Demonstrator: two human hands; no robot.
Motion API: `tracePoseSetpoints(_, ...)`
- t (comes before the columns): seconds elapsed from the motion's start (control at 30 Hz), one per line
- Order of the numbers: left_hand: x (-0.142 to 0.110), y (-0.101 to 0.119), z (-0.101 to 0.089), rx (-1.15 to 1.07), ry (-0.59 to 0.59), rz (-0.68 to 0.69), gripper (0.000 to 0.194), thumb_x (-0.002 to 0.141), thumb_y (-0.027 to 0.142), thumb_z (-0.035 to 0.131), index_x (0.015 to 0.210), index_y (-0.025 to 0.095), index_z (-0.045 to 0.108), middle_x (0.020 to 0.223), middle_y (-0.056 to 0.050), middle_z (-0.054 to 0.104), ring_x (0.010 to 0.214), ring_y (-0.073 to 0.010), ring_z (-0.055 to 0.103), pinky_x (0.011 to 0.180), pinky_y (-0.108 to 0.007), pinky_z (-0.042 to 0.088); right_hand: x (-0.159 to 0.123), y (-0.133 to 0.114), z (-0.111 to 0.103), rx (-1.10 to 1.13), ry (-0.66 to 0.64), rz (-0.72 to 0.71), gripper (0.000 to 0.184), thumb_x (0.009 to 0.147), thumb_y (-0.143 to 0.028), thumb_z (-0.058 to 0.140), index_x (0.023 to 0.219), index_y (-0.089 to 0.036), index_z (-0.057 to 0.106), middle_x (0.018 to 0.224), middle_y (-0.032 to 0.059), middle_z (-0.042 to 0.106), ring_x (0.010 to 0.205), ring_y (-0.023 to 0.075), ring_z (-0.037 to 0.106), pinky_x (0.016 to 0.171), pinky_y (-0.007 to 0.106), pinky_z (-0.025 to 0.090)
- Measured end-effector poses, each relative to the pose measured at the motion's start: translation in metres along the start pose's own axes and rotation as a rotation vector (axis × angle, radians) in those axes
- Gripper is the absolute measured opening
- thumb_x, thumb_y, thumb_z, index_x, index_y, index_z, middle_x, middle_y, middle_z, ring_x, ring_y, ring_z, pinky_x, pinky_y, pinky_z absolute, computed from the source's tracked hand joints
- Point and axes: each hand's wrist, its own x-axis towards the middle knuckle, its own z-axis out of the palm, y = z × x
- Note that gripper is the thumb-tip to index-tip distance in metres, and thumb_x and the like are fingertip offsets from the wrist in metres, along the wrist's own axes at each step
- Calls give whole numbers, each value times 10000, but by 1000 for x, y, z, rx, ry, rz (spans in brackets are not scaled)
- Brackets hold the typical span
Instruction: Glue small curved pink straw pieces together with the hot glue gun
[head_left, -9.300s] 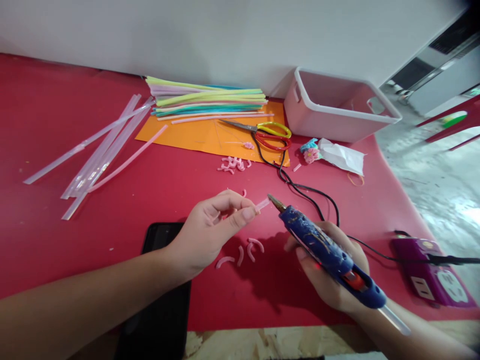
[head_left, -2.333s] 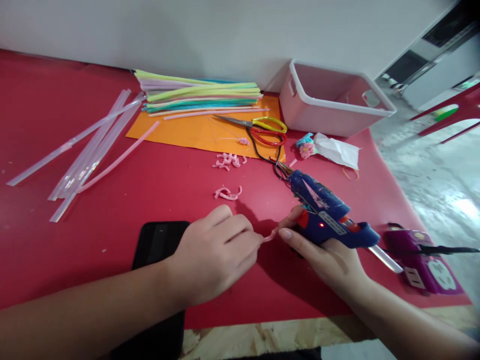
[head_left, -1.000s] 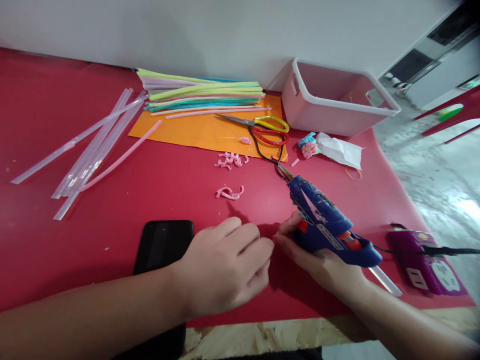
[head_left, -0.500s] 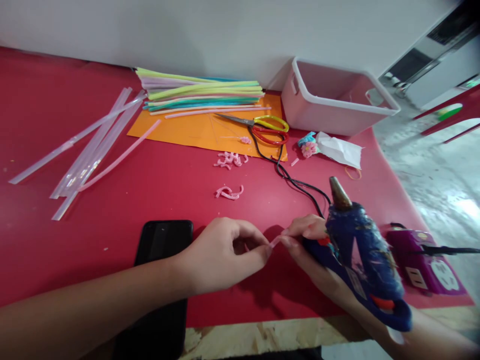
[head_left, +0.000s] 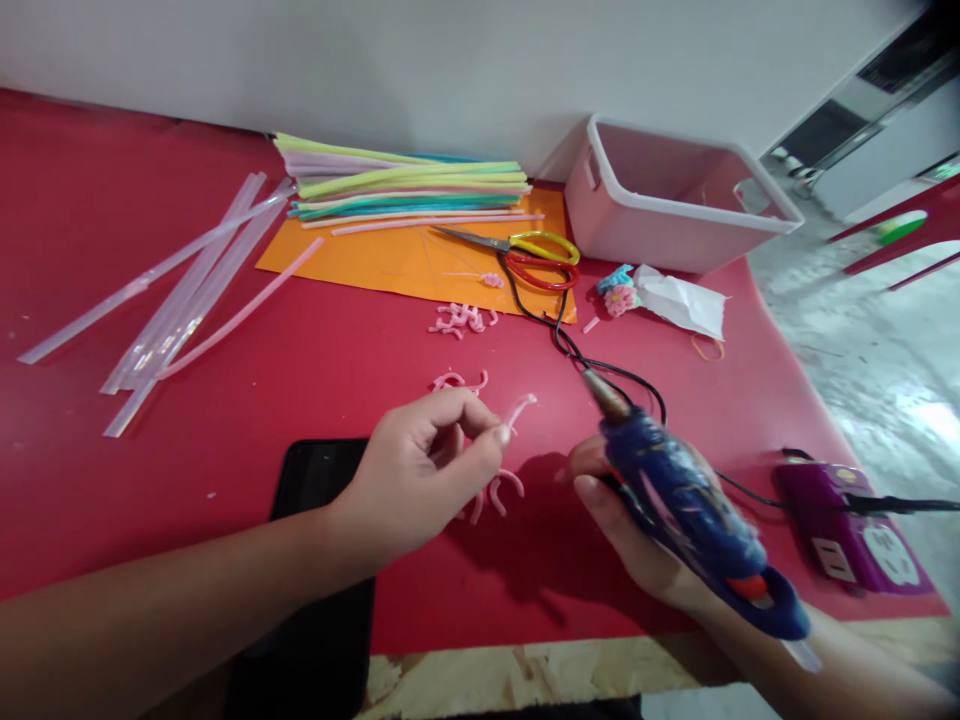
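Between the thumb and forefinger of my left hand (head_left: 435, 470) is a short pink pipe-cleaner piece (head_left: 520, 408), its bent end pointing up and right. My right hand (head_left: 637, 530) is closed around a blue hot glue gun (head_left: 690, 490). Its metal nozzle points up and left, apart from the pink piece. A clear glue stick shows at the gun's rear. Several curved pink pipe-cleaner pieces (head_left: 508, 490) lie under and beside my left hand, partly hidden. More small pink pieces (head_left: 463, 319) lie in a cluster farther back.
A bundle of coloured pipe cleaners (head_left: 405, 190) and scissors (head_left: 517, 250) lie on orange card (head_left: 360, 275). Clear glue sticks (head_left: 202, 290) are at left, a black phone (head_left: 307, 600) under my left forearm. A pink bin (head_left: 675, 220), small flowers (head_left: 619, 295) and a purple power block (head_left: 855, 530) stand right.
My hands have come apart from where they met at the pink piece. My left hand has moved up and left with it. The glue gun has swung left, its nozzle now nearer the piece.
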Motion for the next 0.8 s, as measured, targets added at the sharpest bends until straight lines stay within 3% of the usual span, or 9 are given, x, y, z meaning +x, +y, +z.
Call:
tracePoseSetpoints(0.13, 1, 0, -3, 28, 111, 107, 200, 889, 204, 612, 699, 181, 552, 593, 65, 481, 523, -65, 415, 512, -199, 361, 3, -18, 0, -38, 78, -93, 70, 846, -242, 653, 890, -294, 635, 845, 12, 749, 682, 209, 702, 634, 334, 563)
tracePoseSetpoints(0.27, 2, 1, -2, 60, 119, 118, 200, 874, 207, 621, 689, 183, 550, 583, 62, 491, 516, -70, 421, 500, -201, 358, 11, -30, 3, 3, 57, -136, 72, 870, -245, 605, 933, -278, 608, 843, 25, 720, 697, 195, 689, 639, 322, 548)
tracePoseSetpoints(0.47, 1, 2, -2, 71, 157, 125, 191, 873, 223, 621, 697, 191, 555, 545, 64, 497, 473, -69, 422, 454, -189, 340, 11, -27, 3, -39, 94, -168, 91, 847, -219, 600, 897, -287, 564, 801, 1, 700, 650, 173, 666, 626, 300, 527)
tracePoseSetpoints(0.8, -2, -3, -5, 165, 138, 145, 196, 893, 233, 617, 708, 187, 572, 564, 60, 452, 508, -82, 404, 481, -218, 316, 9, -25, -1, -92, 32, -137, 72, 851, -249, 601, 869, -292, 547, 736, -1, 658, 574, 164, 612, 582, 298, 504)
